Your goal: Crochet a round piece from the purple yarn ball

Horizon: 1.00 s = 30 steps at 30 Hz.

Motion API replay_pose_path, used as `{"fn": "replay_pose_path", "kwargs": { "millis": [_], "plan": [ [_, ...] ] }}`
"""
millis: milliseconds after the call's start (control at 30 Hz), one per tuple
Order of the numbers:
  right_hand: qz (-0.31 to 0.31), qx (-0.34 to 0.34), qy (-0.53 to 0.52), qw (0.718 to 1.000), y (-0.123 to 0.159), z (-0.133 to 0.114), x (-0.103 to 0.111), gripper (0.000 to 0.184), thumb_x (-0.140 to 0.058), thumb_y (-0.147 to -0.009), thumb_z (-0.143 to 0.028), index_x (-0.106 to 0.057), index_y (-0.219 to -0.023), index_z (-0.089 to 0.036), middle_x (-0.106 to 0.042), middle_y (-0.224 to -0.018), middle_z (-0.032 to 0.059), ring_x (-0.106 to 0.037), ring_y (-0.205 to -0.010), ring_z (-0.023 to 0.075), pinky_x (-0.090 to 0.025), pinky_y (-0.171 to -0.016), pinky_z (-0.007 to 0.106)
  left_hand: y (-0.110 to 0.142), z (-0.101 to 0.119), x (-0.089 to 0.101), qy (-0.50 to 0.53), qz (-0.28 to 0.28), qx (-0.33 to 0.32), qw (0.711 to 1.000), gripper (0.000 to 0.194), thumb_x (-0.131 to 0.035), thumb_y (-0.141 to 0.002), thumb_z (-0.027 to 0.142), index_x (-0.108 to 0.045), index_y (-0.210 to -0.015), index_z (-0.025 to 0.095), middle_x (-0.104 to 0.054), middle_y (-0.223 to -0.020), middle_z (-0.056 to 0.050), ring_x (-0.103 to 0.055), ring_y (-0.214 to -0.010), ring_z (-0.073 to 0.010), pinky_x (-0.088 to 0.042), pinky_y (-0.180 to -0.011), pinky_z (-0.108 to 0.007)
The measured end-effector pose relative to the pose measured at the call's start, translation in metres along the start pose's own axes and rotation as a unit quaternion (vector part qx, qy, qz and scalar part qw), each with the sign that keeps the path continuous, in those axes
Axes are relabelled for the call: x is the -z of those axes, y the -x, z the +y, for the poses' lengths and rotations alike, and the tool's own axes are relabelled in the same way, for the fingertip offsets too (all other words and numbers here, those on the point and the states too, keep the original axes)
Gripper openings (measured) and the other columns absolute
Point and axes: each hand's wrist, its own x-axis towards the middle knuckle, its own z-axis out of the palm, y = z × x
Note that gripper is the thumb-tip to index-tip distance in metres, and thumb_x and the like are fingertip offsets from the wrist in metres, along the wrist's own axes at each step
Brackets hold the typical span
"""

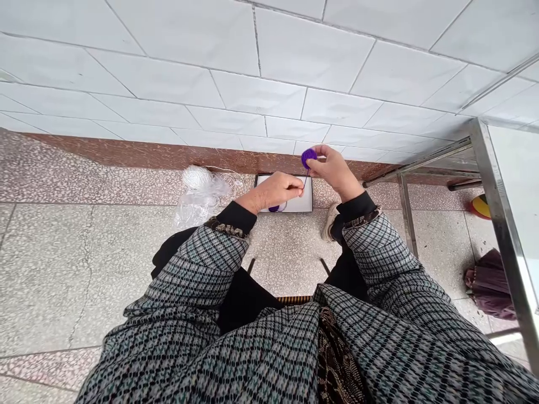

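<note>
My right hand grips a small purple yarn ball between thumb and fingers. A short strand of purple yarn runs from the ball down to my left hand, which pinches it between thumb and forefinger. Below my hands, on the floor, lies a shallow white tray with a dark rim. Inside it, partly hidden by my left hand, are another purple ball and something white beside it.
Left of the tray, a white yarn ball rests by a crumpled clear plastic bag, with loose white yarn around. A tiled wall rises in front. At right stand a metal-framed table and a dark purple folded umbrella-like item.
</note>
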Motion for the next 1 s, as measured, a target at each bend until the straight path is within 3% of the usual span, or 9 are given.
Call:
{"fn": "replay_pose_path", "kwargs": {
  "millis": [100, 167, 300, 367, 533, 633, 733, 833, 1000],
  "plan": [
    [-0.031, 0.005, 0.113, 0.993, 0.004, 0.000, -0.005, 0.019, -0.080, -0.082, -0.010, -0.070, -0.095, -0.020, -0.069, -0.084, 0.0004, -0.062, -0.074, 0.0152, -0.055, -0.069, 0.029, 0.007, 0.001, 0.017, 0.002, 0.029, 0.001, 1.000, 0.022, -0.063, -0.092, 0.030, -0.080, -0.081, 0.021, -0.081, -0.084, -0.005, -0.069, -0.077, -0.0175, -0.053, -0.078, -0.032],
    [-0.103, -0.011, 0.133, 0.986, 0.009, -0.003, -0.006, 0.017, -0.080, -0.081, -0.008, -0.073, -0.093, -0.019, -0.072, -0.086, 0.0023, -0.063, -0.074, 0.0155, -0.055, -0.068, 0.029, 0.008, -0.001, 0.026, -0.007, 0.078, 0.017, 0.997, 0.023, -0.062, -0.092, 0.029, -0.081, -0.085, 0.021, -0.083, -0.087, -0.006, -0.072, -0.081, -0.0183, -0.055, -0.082, -0.032],
    [-0.269, -0.054, 0.021, 0.961, 0.016, -0.010, -0.006, 0.022, -0.082, -0.082, -0.012, -0.076, -0.101, -0.020, -0.077, -0.092, 0.0020, -0.066, -0.074, 0.0139, -0.059, -0.067, 0.027, 0.005, -0.011, 0.034, -0.030, 0.149, 0.050, 0.987, 0.021, -0.061, -0.093, 0.025, -0.081, -0.087, 0.019, -0.084, -0.089, -0.006, -0.073, -0.085, -0.0196, -0.057, -0.086, -0.034],
    [-0.271, -0.045, -0.051, 0.960, 0.016, -0.012, -0.006, 0.027, -0.086, -0.080, -0.015, -0.074, -0.103, -0.020, -0.076, -0.094, 0.0010, -0.066, -0.078, 0.0134, -0.060, -0.069, 0.026, 0.003, -0.016, 0.034, -0.036, 0.158, 0.069, 0.984, 0.020, -0.062, -0.094, 0.024, -0.081, -0.088, 0.019, -0.083, -0.089, -0.005, -0.073, -0.086, -0.0202, -0.057, -0.085, -0.034],
    [-0.171, -0.015, -0.160, 0.972, 0.009, -0.012, -0.007, 0.039, -0.095, -0.080, -0.029, -0.066, -0.105, -0.022, -0.070, -0.098, 0.0006, -0.064, -0.079, 0.0119, -0.060, -0.074, 0.027, 0.000, -0.015, 0.016, -0.027, 0.120, 0.077, 0.989, 0.019, -0.063, -0.097, 0.023, -0.078, -0.087, 0.019, -0.082, -0.087, -0.004, -0.073, -0.084, -0.0196, -0.056, -0.082, -0.031],
    [-0.086, -0.001, -0.140, 0.986, 0.004, -0.007, -0.010, 0.037, -0.091, -0.086, -0.028, -0.061, -0.107, -0.023, -0.067, -0.098, 0.0002, -0.064, -0.081, 0.0126, -0.059, -0.075, 0.027, 0.001, -0.007, 0.002, -0.016, 0.055, 0.012, 0.998, 0.020, -0.061, -0.099, 0.022, -0.076, -0.086, 0.020, -0.082, -0.089, -0.004, -0.073, -0.084, -0.0185, -0.057, -0.086, -0.032],
    [-0.021, -0.004, -0.046, 0.999, 0.001, -0.002, -0.014, 0.031, -0.084, -0.089, -0.017, -0.060, -0.106, -0.023, -0.066, -0.094, -0.0010, -0.063, -0.074, 0.0117, -0.056, -0.067, 0.024, 0.004, -0.001, 0.000, -0.033, 0.051, -0.035, 0.998, 0.020, -0.061, -0.099, 0.021, -0.074, -0.084, 0.021, -0.081, -0.091, -0.006, -0.073, -0.086, -0.0193, -0.058, -0.090, -0.034],
    [-0.081, -0.027, 0.014, 0.996, 0.003, 0.000, -0.017, 0.028, -0.083, -0.088, -0.014, -0.061, -0.104, -0.022, -0.068, -0.089, -0.0012, -0.062, -0.066, 0.0113, -0.053, -0.057, 0.024, 0.008, 0.000, 0.011, -0.064, 0.125, -0.021, 0.990, 0.019, -0.059, -0.100, 0.020, -0.074, -0.088, 0.020, -0.081, -0.095, -0.008, -0.073, -0.092, -0.0214, -0.058, -0.092, -0.037],
    [-0.251, -0.038, -0.047, 0.966, 0.013, -0.002, -0.015, 0.023, -0.082, -0.087, -0.016, -0.070, -0.105, -0.020, -0.072, -0.084, -0.0020, -0.062, -0.064, 0.0094, -0.054, -0.059, 0.022, 0.010, -0.009, 0.032, -0.098, 0.196, 0.030, 0.975, 0.020, -0.058, -0.099, 0.019, -0.074, -0.087, 0.021, -0.081, -0.097, -0.007, -0.073, -0.096, -0.0232, -0.058, -0.097, -0.039]
  ]
}}
